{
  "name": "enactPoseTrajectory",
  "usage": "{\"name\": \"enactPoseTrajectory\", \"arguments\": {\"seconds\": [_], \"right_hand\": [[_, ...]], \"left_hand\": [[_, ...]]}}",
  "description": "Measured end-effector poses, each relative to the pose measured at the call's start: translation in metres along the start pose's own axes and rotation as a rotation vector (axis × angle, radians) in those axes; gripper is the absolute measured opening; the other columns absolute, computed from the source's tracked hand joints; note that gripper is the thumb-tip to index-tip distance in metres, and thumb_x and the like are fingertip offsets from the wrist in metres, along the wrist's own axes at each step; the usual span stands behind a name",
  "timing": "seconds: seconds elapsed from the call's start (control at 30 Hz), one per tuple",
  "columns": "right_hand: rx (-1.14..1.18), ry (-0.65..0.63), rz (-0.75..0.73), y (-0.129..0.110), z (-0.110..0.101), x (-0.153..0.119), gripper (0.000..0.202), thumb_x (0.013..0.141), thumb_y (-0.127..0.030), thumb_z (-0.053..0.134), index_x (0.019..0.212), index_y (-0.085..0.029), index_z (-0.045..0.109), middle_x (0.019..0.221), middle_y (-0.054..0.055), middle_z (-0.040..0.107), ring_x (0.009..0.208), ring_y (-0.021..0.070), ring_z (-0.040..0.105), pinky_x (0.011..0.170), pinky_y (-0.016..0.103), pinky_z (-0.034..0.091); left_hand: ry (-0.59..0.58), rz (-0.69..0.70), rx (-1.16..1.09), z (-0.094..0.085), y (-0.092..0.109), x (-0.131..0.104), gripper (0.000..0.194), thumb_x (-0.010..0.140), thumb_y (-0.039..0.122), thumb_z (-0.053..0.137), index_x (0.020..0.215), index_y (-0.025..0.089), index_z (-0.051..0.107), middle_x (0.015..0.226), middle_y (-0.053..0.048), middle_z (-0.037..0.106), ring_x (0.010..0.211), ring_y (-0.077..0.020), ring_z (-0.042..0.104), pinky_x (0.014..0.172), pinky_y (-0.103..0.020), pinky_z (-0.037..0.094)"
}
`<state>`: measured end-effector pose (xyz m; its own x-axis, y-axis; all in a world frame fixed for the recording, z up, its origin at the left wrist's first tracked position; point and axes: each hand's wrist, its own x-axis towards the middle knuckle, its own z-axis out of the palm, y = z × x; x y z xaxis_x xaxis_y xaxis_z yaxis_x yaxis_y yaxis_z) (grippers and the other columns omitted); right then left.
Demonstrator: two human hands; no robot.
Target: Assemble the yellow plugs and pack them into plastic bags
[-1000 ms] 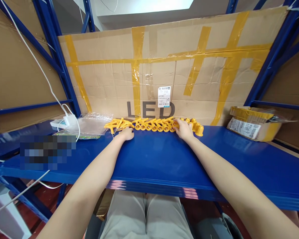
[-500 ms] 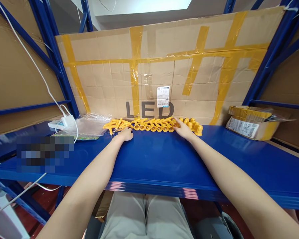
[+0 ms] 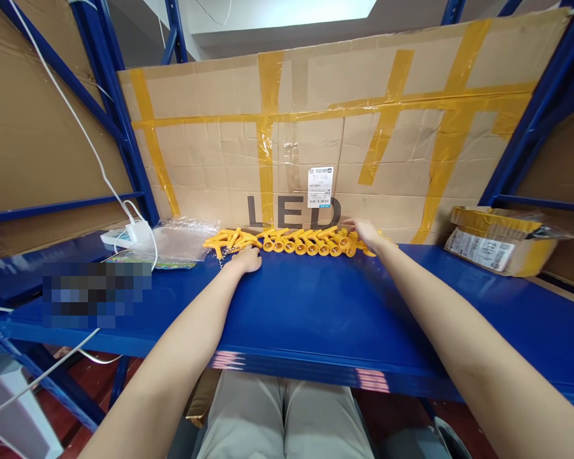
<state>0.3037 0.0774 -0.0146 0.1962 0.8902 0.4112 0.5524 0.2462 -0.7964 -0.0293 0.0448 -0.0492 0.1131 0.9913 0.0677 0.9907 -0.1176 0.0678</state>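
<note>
Along the back of the blue shelf lies a row of yellow plastic pieces with round cup-like ends (image 3: 312, 247), most of the cups facing me. At its left end is a loose pile of yellow branched pieces (image 3: 229, 238), with a thin metal chain (image 3: 221, 261) hanging beside it. My left hand (image 3: 249, 259) rests just in front of this pile, fingers curled in; whatever they hold is hidden. Over the right end of the row is my right hand (image 3: 367, 234), its fingers stretched out to the left. It covers some of the yellow pieces there.
Clear plastic bags (image 3: 184, 239) and a white power strip (image 3: 132, 233) with cables lie at the left. An opened cardboard box (image 3: 500, 241) stands at the right. A taped cardboard sheet (image 3: 210, 166) closes the back of the blue shelf (image 3: 296, 312).
My right hand has moved right along the row, uncovering cup ends and now covering the pieces at the right end. My left hand stays by the branched pile. The view has shifted slightly.
</note>
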Motion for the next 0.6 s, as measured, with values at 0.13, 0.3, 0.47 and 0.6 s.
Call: {"name": "enactPoseTrajectory", "arguments": {"seconds": [0.13,0.3,0.47,0.6], "right_hand": [[-0.086,-0.083,0.108,0.005,0.007,0.012,0.033,0.078,-0.022,0.042,0.084,-0.016,0.074,0.096,0.01,0.071,0.097,0.0237,0.063,0.085,0.035,0.049],[-0.159,-0.103,0.133,0.016,0.012,0.021,0.031,0.08,-0.018,0.041,0.076,-0.014,0.072,0.093,0.013,0.072,0.095,0.0234,0.064,0.085,0.034,0.048],[-0.179,-0.105,0.114,0.019,0.011,0.022,0.027,0.08,-0.015,0.044,0.074,-0.015,0.07,0.09,0.01,0.072,0.088,0.02,0.066,0.079,0.028,0.049],[-0.189,-0.123,0.1,0.014,0.007,0.016,0.014,0.071,-0.008,0.057,0.073,-0.013,0.07,0.071,0.005,0.07,0.07,0.0167,0.063,0.068,0.026,0.049]], "left_hand": [[-0.007,-0.008,0.0,0.0,0.001,-0.001,0.049,0.088,0.032,0.034,0.132,0.019,0.051,0.147,-0.011,0.04,0.129,-0.0248,0.046,0.106,-0.036,0.036],[-0.003,-0.007,-0.006,0.001,0.001,0.0,0.05,0.087,0.033,0.036,0.133,0.019,0.05,0.148,-0.012,0.038,0.128,-0.0285,0.046,0.104,-0.041,0.039],[-0.007,0.006,-0.003,0.0,0.001,0.0,0.05,0.086,0.033,0.035,0.132,0.019,0.05,0.147,-0.012,0.041,0.128,-0.0289,0.046,0.102,-0.043,0.04],[-0.019,0.0,-0.002,-0.002,0.003,-0.002,0.051,0.087,0.032,0.035,0.134,0.017,0.049,0.145,-0.013,0.042,0.128,-0.0282,0.046,0.103,-0.04,0.039]]}}
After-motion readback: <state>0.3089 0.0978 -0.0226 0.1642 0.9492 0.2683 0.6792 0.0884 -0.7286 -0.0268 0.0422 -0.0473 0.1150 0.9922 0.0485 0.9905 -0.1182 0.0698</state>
